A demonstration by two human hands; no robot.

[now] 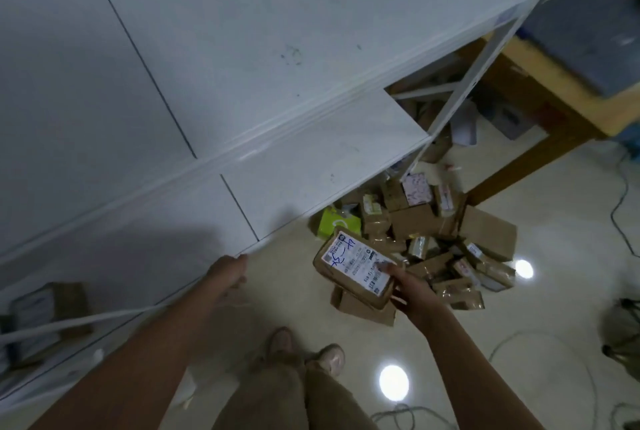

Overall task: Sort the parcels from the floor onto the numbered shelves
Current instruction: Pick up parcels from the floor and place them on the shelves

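My right hand (414,291) grips a brown cardboard parcel (349,265) at its near end, thumb on the white shipping label with blue handwriting. It is held above the floor in front of a pile of several brown parcels (436,232) lying at the foot of the shelving. My left hand (227,275) hangs with fingers loosely curled beside the front edge of a white shelf (311,166) and holds nothing. The wide top shelf board (173,48) fills the upper left. A parcel (48,312) lies on a lower shelf at far left.
A green box (334,221) lies by the pile. A wooden table (540,111) stands to the right of the shelf's white upright post (460,97). Cables (620,208) run over the glossy floor at right. My feet (308,350) stand near the shelf.
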